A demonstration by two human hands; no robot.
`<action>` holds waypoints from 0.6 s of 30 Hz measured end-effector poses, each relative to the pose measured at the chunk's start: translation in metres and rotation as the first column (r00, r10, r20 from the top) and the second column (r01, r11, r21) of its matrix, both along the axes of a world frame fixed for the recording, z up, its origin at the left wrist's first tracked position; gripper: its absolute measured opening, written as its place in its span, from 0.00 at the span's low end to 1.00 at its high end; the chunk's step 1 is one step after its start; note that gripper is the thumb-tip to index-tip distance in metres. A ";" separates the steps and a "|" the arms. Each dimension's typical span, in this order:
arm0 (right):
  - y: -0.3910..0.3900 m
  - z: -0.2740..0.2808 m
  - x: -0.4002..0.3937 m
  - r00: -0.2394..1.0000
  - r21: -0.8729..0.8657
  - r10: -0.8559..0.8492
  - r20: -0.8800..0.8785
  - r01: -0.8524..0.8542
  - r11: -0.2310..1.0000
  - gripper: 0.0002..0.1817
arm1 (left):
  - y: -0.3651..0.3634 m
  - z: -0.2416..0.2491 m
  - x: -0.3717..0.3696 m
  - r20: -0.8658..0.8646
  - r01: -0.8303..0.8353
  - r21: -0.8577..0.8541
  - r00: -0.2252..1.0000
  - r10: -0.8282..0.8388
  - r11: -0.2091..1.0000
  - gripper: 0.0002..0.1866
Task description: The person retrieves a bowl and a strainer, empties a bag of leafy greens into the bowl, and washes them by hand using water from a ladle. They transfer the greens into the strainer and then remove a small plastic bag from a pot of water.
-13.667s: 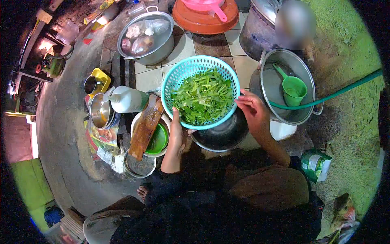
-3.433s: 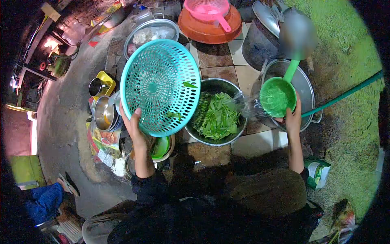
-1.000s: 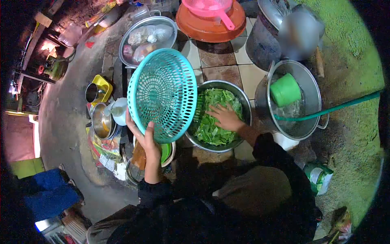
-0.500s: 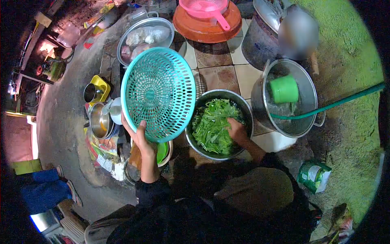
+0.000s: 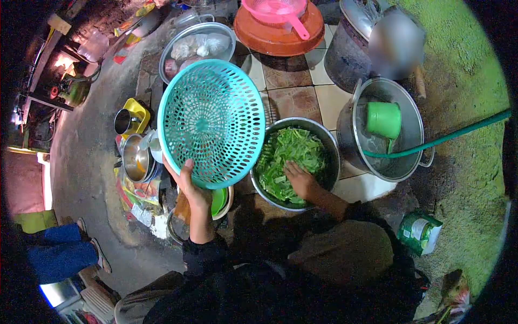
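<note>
My left hand [image 5: 190,186] grips the lower rim of a turquoise plastic colander [image 5: 202,127], thumb over the inside wall. The colander is tilted toward me, with nothing in it. Just to its right sits a round metal basin [image 5: 335,170] of chopped leafy greens [image 5: 283,148] in water. My right hand [image 5: 303,182] lies on these greens, its fingers stretched out and slightly apart; the fingertips are partly among the leaves.
Right of the basin stands a large metal pot [image 5: 372,170] with a green mug [image 5: 384,120] and a green hose [image 5: 448,141]. Behind are a pink strainer [image 5: 298,26] on an orange-brown lid [image 5: 248,38] and a bowl of bags [image 5: 229,46]. Steel bowls [image 5: 129,159] stand left.
My right hand has moved left and a little down across the greens, its fingers now stretched out. The colander stays in my left hand, nearly in place. The green mug has turned slightly.
</note>
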State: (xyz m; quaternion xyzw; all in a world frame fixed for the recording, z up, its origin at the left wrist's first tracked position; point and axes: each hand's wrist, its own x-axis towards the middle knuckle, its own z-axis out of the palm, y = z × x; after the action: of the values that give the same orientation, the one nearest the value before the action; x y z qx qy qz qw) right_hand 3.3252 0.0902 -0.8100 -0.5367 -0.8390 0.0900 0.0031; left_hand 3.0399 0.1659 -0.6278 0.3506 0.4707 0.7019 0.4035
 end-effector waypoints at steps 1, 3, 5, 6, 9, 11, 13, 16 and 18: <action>0.010 0.009 0.001 0.999 -0.139 -0.036 -0.017 0.034 0.990 0.30 | 0.000 -0.003 -0.002 0.018 -0.005 -0.001 1.000 0.005 1.000 0.31; 0.034 0.052 0.009 0.992 -0.323 -0.039 0.117 0.075 0.943 0.32 | -0.002 -0.004 -0.003 0.009 -0.006 -0.003 1.000 0.006 1.000 0.31; 0.042 0.057 0.015 0.971 -0.427 -0.067 0.231 0.163 0.889 0.35 | -0.003 -0.002 -0.001 -0.025 0.000 -0.008 1.000 0.000 1.000 0.31; 0.038 0.043 0.017 0.970 -0.426 -0.068 0.233 0.165 0.889 0.35 | -0.003 -0.001 0.000 -0.039 0.003 -0.010 0.999 -0.004 1.000 0.31; 0.028 0.015 0.019 0.970 -0.028 -0.174 0.169 0.181 0.983 0.34 | -0.002 0.003 0.001 -0.065 0.010 -0.014 0.998 -0.011 1.000 0.31; 0.030 0.003 0.026 0.997 -0.085 -0.069 -0.045 0.065 0.994 0.28 | -0.001 0.005 0.001 -0.078 0.012 -0.006 0.997 -0.012 1.000 0.31; 0.040 0.014 0.031 0.953 -0.396 -0.225 -0.204 0.130 0.909 0.26 | -0.002 0.006 0.001 -0.088 0.005 -0.003 0.996 -0.006 1.000 0.31; 0.057 0.064 0.033 0.895 -0.673 -0.381 -0.234 0.134 0.727 0.27 | -0.002 0.007 -0.002 -0.111 0.004 -0.020 0.994 -0.006 1.000 0.30; 0.057 0.075 0.033 0.925 -0.669 -0.344 -0.163 0.152 0.727 0.28 | -0.002 -0.004 -0.007 0.034 0.021 -0.016 0.999 -0.020 1.000 0.30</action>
State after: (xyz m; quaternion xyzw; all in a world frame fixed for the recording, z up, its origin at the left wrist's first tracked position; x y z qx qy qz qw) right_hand 3.3585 0.1474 -0.7355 -0.5950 -0.6669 0.4455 -0.0526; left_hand 3.0327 0.1640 -0.6322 0.3401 0.4660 0.6995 0.4216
